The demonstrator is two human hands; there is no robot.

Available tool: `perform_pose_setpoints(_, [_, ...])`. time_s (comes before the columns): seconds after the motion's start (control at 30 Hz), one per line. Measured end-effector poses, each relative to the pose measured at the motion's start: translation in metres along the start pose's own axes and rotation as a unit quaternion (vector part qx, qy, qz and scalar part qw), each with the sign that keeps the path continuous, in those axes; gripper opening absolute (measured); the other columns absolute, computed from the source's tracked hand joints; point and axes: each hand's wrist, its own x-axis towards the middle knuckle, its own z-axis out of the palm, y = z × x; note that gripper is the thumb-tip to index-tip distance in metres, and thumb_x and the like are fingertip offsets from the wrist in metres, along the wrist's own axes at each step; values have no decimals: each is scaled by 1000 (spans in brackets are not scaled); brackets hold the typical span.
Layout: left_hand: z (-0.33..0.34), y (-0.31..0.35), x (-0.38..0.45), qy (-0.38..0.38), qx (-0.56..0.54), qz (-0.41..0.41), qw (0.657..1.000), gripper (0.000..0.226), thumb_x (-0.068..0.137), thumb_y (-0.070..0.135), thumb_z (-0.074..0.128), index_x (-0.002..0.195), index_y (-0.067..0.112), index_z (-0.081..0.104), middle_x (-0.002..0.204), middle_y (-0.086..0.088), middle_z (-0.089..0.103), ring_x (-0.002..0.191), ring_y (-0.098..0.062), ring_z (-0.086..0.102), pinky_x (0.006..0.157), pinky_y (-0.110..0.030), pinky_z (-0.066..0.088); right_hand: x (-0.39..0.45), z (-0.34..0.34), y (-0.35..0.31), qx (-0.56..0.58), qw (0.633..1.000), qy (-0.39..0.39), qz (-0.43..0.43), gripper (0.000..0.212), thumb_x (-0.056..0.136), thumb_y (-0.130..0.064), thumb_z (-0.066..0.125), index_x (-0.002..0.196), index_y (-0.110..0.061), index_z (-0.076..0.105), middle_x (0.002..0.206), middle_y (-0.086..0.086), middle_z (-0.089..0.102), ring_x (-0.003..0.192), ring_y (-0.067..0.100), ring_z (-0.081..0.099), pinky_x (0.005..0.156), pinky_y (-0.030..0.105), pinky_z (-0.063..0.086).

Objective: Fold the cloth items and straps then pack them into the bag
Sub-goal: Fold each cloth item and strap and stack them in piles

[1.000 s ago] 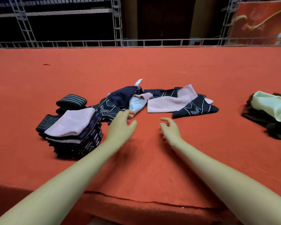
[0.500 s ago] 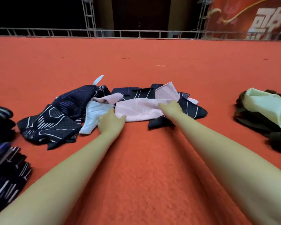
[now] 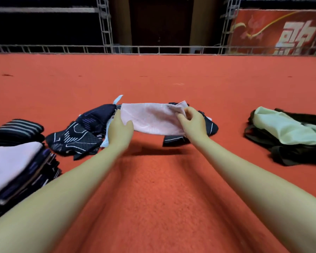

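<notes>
A pale pink cloth (image 3: 153,118) hangs stretched between both hands, lifted a little above the red carpet. My left hand (image 3: 119,129) grips its left end and my right hand (image 3: 194,123) pinches its right end. Loose dark navy patterned cloths (image 3: 77,137) lie in a heap to the left and behind, with a light blue piece (image 3: 118,98) poking out. A neat stack of folded cloths (image 3: 16,167) with a pink one on top sits at the near left. The black bag (image 3: 288,143) with a mint green lining lies at the right.
Striped dark folded straps (image 3: 16,128) lie behind the stack at far left. The red carpet (image 3: 157,198) covers the whole work surface. A metal truss rail (image 3: 153,49) runs along the far edge, with a red banner (image 3: 281,31) at the back right.
Both hands took hold of the pink cloth and raised it off the carpet, spreading it between them. The view shifted back so the folded stack shows more at the left.
</notes>
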Motion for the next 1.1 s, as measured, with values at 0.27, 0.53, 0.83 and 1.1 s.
perform_pose_setpoints(0.27, [-40, 2, -108, -68, -56, -68, 994, 48, 85, 13, 53, 132, 7, 54, 134, -10, 55, 125, -23, 48, 98, -24, 33, -81, -46, -9, 76, 987, -20, 138, 22, 87, -12, 60, 88, 10, 65, 77, 8, 54, 74, 13, 45, 50, 13, 33])
perform_pose_setpoints(0.53, [-35, -27, -180, -101, 108, -14, 989, 43, 82, 22, 52, 123, 15, 63, 114, -11, 61, 113, -32, 49, 93, -35, 39, -143, -68, 28, 199, 942, -2, 269, 12, 87, -7, 60, 96, -6, 68, 87, 2, 64, 74, 10, 54, 60, 9, 44])
perform_pose_setpoints(0.83, [-6, -21, -178, -113, 218, 113, 963, 35, 81, 19, 52, 111, 17, 70, 105, -4, 60, 103, -29, 50, 85, -35, 36, -172, -72, 29, 278, 935, -37, 218, 22, 83, -16, 65, 102, -6, 67, 77, 0, 62, 57, 4, 52, 50, 18, 41])
perform_pose_setpoints(1.1, [-3, -22, -173, -121, 204, 88, 967, 31, 83, 20, 55, 111, 21, 69, 104, -3, 60, 104, -27, 50, 88, -34, 37, -165, -39, 14, 92, 984, 43, 146, 12, 80, -19, 59, 89, -19, 67, 82, -5, 65, 77, 11, 56, 69, 23, 43])
